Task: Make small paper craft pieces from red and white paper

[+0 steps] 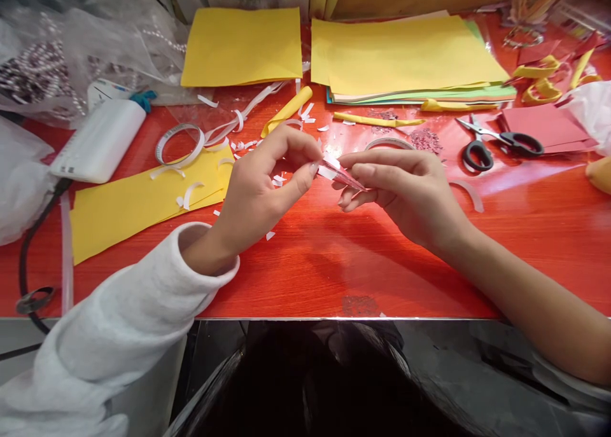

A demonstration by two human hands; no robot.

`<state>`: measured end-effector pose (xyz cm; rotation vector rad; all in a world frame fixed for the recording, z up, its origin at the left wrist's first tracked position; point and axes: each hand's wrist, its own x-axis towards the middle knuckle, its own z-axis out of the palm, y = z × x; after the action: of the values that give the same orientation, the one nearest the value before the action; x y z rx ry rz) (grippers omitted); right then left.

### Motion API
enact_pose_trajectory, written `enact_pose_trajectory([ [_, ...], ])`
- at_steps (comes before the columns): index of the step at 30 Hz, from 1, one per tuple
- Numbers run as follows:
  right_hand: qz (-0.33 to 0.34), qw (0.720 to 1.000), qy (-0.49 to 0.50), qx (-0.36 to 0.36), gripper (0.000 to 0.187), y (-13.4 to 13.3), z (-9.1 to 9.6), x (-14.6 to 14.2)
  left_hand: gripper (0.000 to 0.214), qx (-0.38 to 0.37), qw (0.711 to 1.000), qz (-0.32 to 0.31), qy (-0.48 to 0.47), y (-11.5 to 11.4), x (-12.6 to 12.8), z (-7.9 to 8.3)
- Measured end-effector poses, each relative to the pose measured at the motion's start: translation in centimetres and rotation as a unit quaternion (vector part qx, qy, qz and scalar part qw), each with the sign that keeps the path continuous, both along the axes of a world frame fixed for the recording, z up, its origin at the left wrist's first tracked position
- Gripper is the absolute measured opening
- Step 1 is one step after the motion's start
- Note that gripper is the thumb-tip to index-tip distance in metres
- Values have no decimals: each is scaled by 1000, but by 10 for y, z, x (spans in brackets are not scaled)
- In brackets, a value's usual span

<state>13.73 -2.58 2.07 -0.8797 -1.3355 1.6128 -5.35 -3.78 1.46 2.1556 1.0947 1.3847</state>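
Between my two hands, above the middle of the red table, is a small folded piece of red paper [352, 179] with white strips of tape [328, 170] on it. My left hand [274, 186] pinches its left end between thumb and forefinger. The fingers of my right hand [405, 186] hold the pointed right end, thumb on top. Some of the paper is hidden by the fingers. White paper scraps [279, 181] lie on the table just behind my left hand. A roll of tape [389, 143] lies partly hidden behind my right hand.
Black-handled scissors [496, 141] lie at right beside red paper sheets [548, 128]. Stacked yellow sheets [405, 55] stand along the back. At left are yellow strips [119, 211], a tape roll [179, 144] and a white power bank [100, 138] with a cable. The red table's front edge [305, 318] is near.
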Motion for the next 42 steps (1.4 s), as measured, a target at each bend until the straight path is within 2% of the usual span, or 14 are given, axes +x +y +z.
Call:
enact_pose_trajectory([
  [8, 52, 997, -18, -47, 5, 2, -4, 1, 7, -19, 1000, -8, 18, -4, 1, 0],
  [15, 52, 996, -27, -67, 8, 1, -1, 0, 10, -13, 999, 26, 45, -5, 0, -1],
  [22, 61, 995, -48, -64, 11, 0, -2, 1, 12, 2, 996, 33, 83, -6, 1, 0],
  [25, 55, 996, -41, -60, 10, 1, -4, 1, 10, 37, 991, 52, 119, -4, 1, -1],
  [29, 35, 997, -35, -58, 11, 1, -3, 0, 12, 165, 972, 80, 146, -1, 0, -1],
  [32, 26, 997, -40, -60, 12, 1, -2, 0, 20, 152, 975, 94, 133, 0, -1, 0],
  [34, 24, 997, -44, -61, 12, 0, -2, 0, 17, 161, 970, 107, 145, 0, -2, 0],
  [38, 21, 998, -40, -49, 11, -1, -2, 0, 10, 288, 927, 97, 221, 0, -3, -3],
  [40, 19, 998, -42, -42, 10, -1, -2, -1, 12, 282, 924, 85, 243, 1, -4, -6],
  [42, 15, 998, -50, -35, 10, -3, -2, -2, 13, 229, 939, 76, 247, 2, -5, -8],
])
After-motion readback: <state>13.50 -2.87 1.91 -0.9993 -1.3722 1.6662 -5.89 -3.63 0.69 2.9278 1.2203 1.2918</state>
